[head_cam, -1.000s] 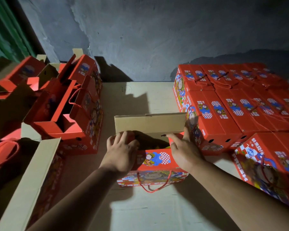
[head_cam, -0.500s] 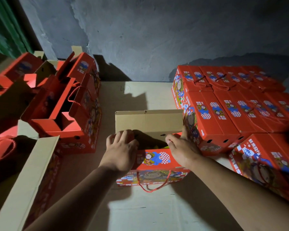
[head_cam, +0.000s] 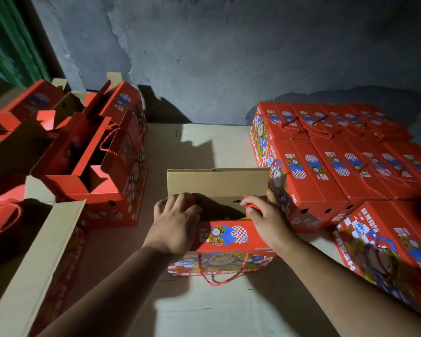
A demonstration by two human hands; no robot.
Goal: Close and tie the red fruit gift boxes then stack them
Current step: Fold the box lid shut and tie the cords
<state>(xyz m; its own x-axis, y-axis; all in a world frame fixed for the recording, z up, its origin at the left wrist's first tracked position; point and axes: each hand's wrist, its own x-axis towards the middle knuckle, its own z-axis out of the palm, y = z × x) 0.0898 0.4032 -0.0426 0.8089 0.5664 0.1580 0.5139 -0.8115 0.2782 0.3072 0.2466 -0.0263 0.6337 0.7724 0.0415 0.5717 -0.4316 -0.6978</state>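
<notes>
A red fruit gift box (head_cam: 225,242) stands in front of me on the table, its near top flap folded down and its far flap (head_cam: 216,182) standing up, brown side toward me. A red rope handle (head_cam: 223,276) hangs from its front. My left hand (head_cam: 174,221) presses down the left end flap with curled fingers. My right hand (head_cam: 267,217) holds the red right end flap (head_cam: 254,203) and folds it inward. Inside the box it is dark.
Closed, tied red boxes (head_cam: 331,166) are stacked in rows at the right, one more (head_cam: 387,251) at the near right. Open red boxes (head_cam: 93,164) stand at the left, with a raised brown flap (head_cam: 39,259) at the near left. A grey wall (head_cam: 229,57) runs behind the table (head_cam: 204,312).
Both hands have shifted slightly inward over the box's ends, the right one bringing the red end flap in. The far flap still stands upright.
</notes>
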